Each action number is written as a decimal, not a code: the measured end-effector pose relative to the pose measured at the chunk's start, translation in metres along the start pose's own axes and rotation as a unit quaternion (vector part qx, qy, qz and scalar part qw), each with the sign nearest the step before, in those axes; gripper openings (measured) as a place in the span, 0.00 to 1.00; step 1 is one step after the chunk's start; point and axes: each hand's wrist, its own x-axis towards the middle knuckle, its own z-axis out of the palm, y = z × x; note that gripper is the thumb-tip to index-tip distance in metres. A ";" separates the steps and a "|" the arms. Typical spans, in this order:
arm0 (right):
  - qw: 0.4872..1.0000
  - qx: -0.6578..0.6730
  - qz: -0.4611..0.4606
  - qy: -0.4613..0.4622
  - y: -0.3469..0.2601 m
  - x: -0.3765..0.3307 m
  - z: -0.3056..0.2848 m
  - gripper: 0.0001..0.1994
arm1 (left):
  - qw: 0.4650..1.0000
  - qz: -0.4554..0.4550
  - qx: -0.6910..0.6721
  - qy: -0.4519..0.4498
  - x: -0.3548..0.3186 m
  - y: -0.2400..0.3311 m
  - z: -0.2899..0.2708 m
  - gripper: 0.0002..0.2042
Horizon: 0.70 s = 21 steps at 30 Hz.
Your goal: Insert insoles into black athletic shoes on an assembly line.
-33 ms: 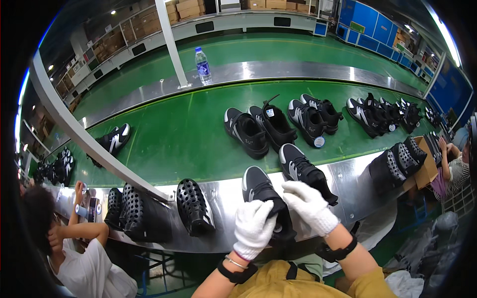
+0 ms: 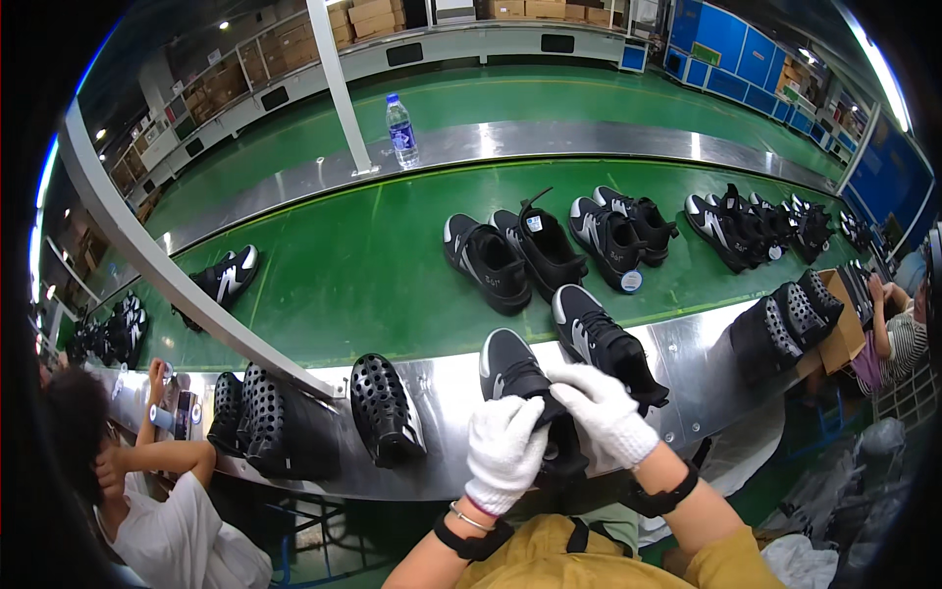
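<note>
1. Lower centre of the frame: the left hand (image 2: 507,452), in a white knitted glove, has its grip closed on the collar of a black shoe with a silver-grey toe (image 2: 508,361). One black wristband (image 2: 473,542) shows on this arm.
2. Just right of it, the right hand (image 2: 606,417), in a matching glove, has its fingers bent in at the same shoe; whether its grip is closed cannot be told.
3. That shoe sits at the near edge of a shiny metal surface (image 2: 447,388). One similar laced shoe (image 2: 594,332) stands just beyond, to the right.
4. Black shoe-shaped pieces dotted with round holes (image 2: 378,393) stand along the surface: one left of centre, two further left, at least two at the right.
5. Frame centre, on a long green belt (image 2: 334,265): four black-and-silver shoes (image 2: 484,257), with pale printing on some heels and one round blue-and-white tag (image 2: 631,282). More shoes crowd the right, too overlapped to count.
6. Upper centre: one clear plastic bottle with a blue cap (image 2: 400,133), its blue-violet label bearing small lettering.
7. Upper left: stacked brown cardboard boxes (image 2: 371,17).
</note>
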 end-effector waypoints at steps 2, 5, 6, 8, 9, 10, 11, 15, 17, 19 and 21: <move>1.000 -0.012 -0.017 -0.008 0.011 0.004 0.008 0.13 | 1.000 0.003 0.001 0.009 -0.001 0.003 -0.007 0.20; 0.997 -0.044 -0.057 -0.014 0.014 0.005 0.003 0.12 | 0.998 0.026 0.040 0.034 -0.014 0.007 -0.028 0.24; 0.998 -0.033 -0.037 -0.034 0.014 0.007 0.001 0.12 | 0.994 -0.014 0.088 0.061 -0.019 0.008 -0.029 0.24; 0.994 -0.060 -0.070 -0.061 0.009 0.011 -0.002 0.12 | 0.980 -0.083 0.162 0.083 -0.020 0.011 -0.031 0.24; 0.987 -0.088 -0.104 -0.084 0.005 0.013 -0.003 0.12 | 0.979 -0.087 0.163 0.083 -0.024 0.006 -0.029 0.24; 0.985 -0.112 -0.075 -0.107 -0.008 0.014 -0.002 0.12 | 0.985 -0.090 0.146 0.028 -0.029 -0.004 -0.026 0.25; 0.985 -0.111 -0.076 -0.111 -0.013 0.016 -0.003 0.12 | 0.987 -0.093 0.127 -0.026 -0.033 -0.011 -0.025 0.25; 0.975 -0.158 -0.060 -0.146 -0.018 0.019 -0.001 0.13 | 0.979 -0.060 0.193 -0.035 -0.044 -0.019 -0.022 0.27; 0.977 -0.158 -0.054 -0.130 -0.012 0.013 -0.003 0.13 | 0.975 -0.051 0.211 -0.049 -0.044 -0.009 -0.014 0.25; 0.989 -0.108 -0.095 -0.047 0.002 0.004 0.002 0.13 | 0.969 -0.041 0.242 -0.037 -0.045 0.004 -0.003 0.22; 0.985 -0.120 -0.118 -0.023 0.007 0.000 0.019 0.14 | 0.959 -0.096 0.254 -0.083 -0.052 0.015 -0.013 0.21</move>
